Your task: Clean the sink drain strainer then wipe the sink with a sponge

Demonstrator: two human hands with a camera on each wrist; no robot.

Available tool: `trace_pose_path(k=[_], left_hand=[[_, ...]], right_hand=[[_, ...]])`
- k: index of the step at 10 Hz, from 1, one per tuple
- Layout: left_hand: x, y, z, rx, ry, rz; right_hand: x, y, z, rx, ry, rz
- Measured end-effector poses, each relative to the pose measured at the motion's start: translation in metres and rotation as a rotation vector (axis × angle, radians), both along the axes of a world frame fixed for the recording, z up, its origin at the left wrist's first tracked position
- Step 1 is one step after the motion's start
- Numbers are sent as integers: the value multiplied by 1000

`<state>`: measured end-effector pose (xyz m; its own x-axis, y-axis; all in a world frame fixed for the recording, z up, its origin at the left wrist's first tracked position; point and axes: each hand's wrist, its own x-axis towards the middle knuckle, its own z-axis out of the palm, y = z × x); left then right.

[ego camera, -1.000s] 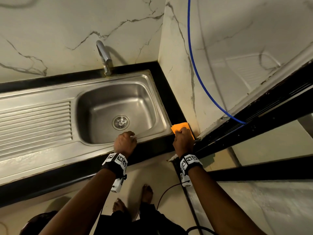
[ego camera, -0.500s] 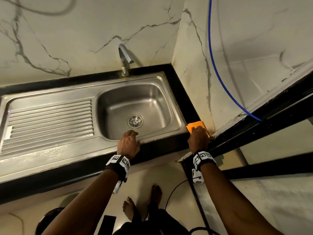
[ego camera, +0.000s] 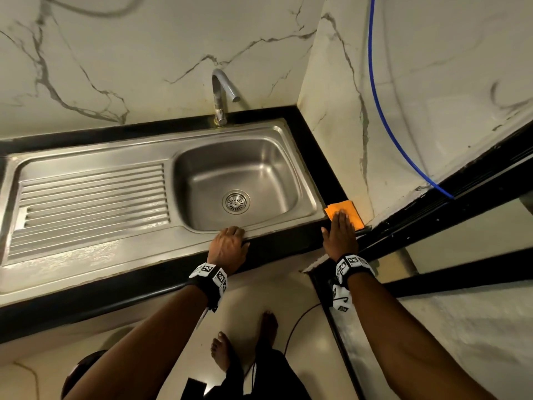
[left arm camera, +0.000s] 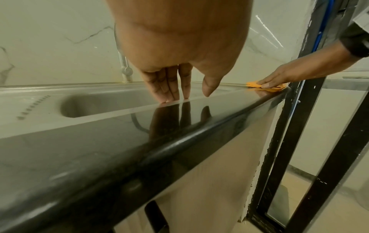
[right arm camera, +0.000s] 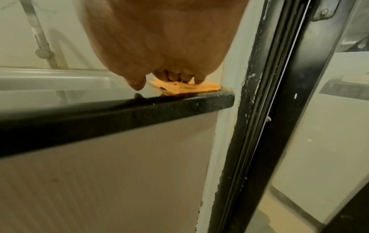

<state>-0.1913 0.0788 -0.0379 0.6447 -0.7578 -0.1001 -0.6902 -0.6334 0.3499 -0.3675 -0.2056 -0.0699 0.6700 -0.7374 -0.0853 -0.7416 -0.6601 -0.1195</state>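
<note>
Both hands are kept flat: the left hand point(ego camera: 229, 246) is rested on the steel sink point(ego camera: 302, 180) rim, the right hand point(ego camera: 340, 236) is laid on the flat orange sponge point(ego camera: 350, 210). The round metal drain strainer point(ego camera: 236, 201) is seen just beyond the left.

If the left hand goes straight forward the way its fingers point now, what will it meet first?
Probably the basin of the sink. The left hand rests on the front rim, fingers pointing across the bowl; further on stands the tap. Depth is unclear.
</note>
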Motion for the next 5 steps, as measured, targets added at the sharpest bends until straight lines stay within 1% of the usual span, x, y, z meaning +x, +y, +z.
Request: trace_pose_path(k=[1,2,3,4,5], left_hand=[[-3,2,3,24,-4,-16],[-4,4,11,18,-8,-15],[-1,10,24,26,-23,-23],[12,20,34,18,-69,10],[28,32,46,55,-112,95]], right_hand=[[18,6,21,-32,-16,-57],[38,26,47,-104,-17,26],[51,52,63,-117,33,160],[70,74,69,-120,-25,304],[93,89,74,-112,-106,392]])
